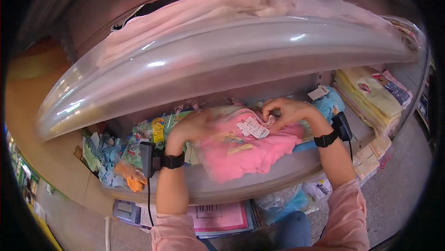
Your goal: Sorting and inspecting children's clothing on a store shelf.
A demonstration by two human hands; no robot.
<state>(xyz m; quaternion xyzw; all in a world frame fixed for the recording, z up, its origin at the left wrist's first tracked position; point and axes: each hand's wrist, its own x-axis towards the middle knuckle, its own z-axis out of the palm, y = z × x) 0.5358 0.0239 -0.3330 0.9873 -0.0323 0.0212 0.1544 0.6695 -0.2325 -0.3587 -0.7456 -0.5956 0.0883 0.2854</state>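
Note:
A pink printed garment [250, 150] with a white paper hang tag [253, 127] lies spread on a shelf before me. My right hand [285, 112] pinches its neckline edge at the upper right, thumb and fingers curled around the fabric. Motion blurs my left hand [194, 126], which is at the garment's upper left; whether its fingers grip the cloth cannot be told. Just left of that hand lies a green patterned garment in clear plastic [139, 139] with a yellow tag [158, 131]. Both wrists wear black straps with a small device.
Above hangs a shelf edge with a clear curved cover [222, 56]. Folded yellow cloths [368, 94] are stacked at the right, near a blue bundle [328, 105]. Blue crumpled clothes [106, 157] and an orange cloth [135, 183] lie left. Pink flat boxes [222, 218] sit below.

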